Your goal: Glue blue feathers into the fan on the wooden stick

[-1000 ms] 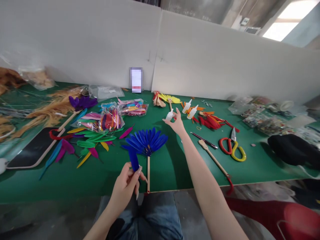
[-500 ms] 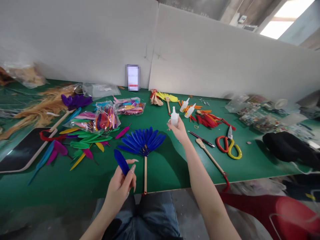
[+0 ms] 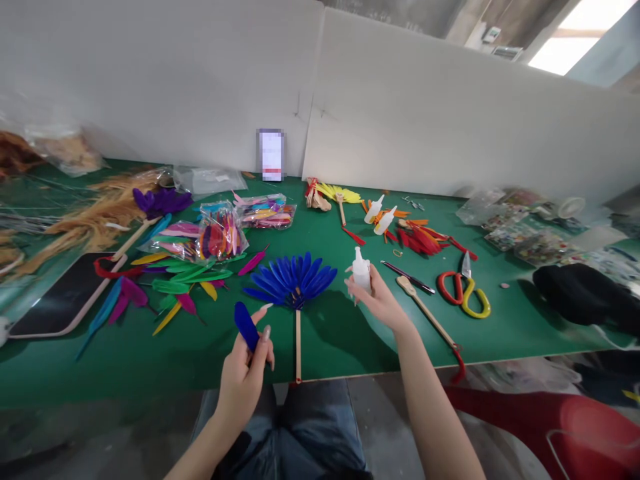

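My left hand point(image 3: 245, 377) pinches a single blue feather point(image 3: 247, 325) near the table's front edge, held upright. My right hand point(image 3: 379, 300) grips a small white glue bottle point(image 3: 361, 269), nozzle up, just right of a blue feather fan point(image 3: 291, 278). The fan lies flat on the green table point(image 3: 340, 333), its wooden stick point(image 3: 298, 347) pointing towards me. The feather in my left hand is a little left of that stick.
Loose coloured feathers point(image 3: 175, 287) and bags of feathers point(image 3: 223, 233) lie at the left. Two more glue bottles point(image 3: 379, 215), red feathers point(image 3: 417, 240), red-and-yellow scissors point(image 3: 465, 293) and a wooden stick point(image 3: 425, 313) sit at the right. A dark tablet point(image 3: 60, 303) lies far left.
My right hand picked up the glue bottle from the far middle of the table and drew it back beside the fan. My left hand tilted the blue feather and shifted slightly left.
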Available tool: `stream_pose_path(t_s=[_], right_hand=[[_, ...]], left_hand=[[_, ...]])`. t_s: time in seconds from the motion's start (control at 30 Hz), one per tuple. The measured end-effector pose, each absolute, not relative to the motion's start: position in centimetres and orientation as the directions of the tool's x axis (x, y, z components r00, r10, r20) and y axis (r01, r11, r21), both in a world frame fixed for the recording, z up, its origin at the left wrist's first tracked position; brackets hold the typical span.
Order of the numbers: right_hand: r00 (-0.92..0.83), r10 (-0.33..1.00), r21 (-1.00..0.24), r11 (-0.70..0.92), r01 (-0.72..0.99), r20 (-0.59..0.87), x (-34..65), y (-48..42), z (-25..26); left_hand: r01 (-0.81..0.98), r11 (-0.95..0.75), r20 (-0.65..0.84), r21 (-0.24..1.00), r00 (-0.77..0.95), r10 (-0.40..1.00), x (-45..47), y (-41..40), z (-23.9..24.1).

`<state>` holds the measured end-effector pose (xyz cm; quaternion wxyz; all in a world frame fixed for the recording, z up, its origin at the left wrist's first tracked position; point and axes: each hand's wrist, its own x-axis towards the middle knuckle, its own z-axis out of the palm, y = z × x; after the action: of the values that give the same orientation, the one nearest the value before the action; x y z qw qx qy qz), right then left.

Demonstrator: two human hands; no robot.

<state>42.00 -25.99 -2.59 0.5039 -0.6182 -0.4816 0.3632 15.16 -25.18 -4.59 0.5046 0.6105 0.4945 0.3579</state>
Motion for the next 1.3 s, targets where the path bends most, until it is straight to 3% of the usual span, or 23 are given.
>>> stream_pose_path(t_s=[0.3, 0.43, 0.63, 0.9, 1.03, 1.1, 1.2, 1.3], right_hand=[[0.455, 0.89, -0.991, -0.056, 0.124, 0.007, 40.7, -28.4, -2.8], [0.374, 0.926, -0.992, -0.084, 0.097, -0.042, 39.6, -29.3, -2.1], [0.209, 0.978, -0.994, -0.038, 0.098, -0.017, 33.5, -31.3, -1.6], [0.081, 0.996, -0.999, -0.021, 0.024, -0.019, 27.0, -31.1, -1.5], [-0.089, 0.996, -0.988, 0.028, 0.154, 0.014, 28.1, -31.3, -1.0], [-0.134, 0.99, -0.964, 0.071, 0.256, 0.038, 28.7, -31.5, -1.1], [0.103, 0.995, -0.857, -0.037, 0.513, 0.018, 29.5, -31.3, -2.1], [0.414, 0.907, -0.623, -0.28, 0.731, 0.079, 29.8, -30.4, -3.5]], left_hand=[[0.276, -0.014, -0.05, 0.961, 0.223, 0.974, 13.4, -23.7, -3.8], [0.294, -0.005, -0.067, 0.956, 0.232, 0.97, 12.7, -24.1, -3.6], [0.319, -0.178, 0.048, 0.931, 0.377, 0.925, 13.1, -25.8, -3.3], [0.195, -0.086, -0.023, 0.977, 0.497, 0.868, 15.1, -26.3, -3.5], [0.198, -0.046, -0.081, 0.979, 0.585, 0.807, 13.9, -24.6, -3.9], [0.208, 0.009, -0.12, 0.978, 0.531, 0.839, 13.1, -24.3, -4.5], [0.125, 0.217, -0.24, 0.968, 0.21, 0.948, 12.2, -24.3, -5.7], [-0.016, 0.34, -0.339, 0.94, 0.034, 0.94, 11.9, -24.2, -6.2]])
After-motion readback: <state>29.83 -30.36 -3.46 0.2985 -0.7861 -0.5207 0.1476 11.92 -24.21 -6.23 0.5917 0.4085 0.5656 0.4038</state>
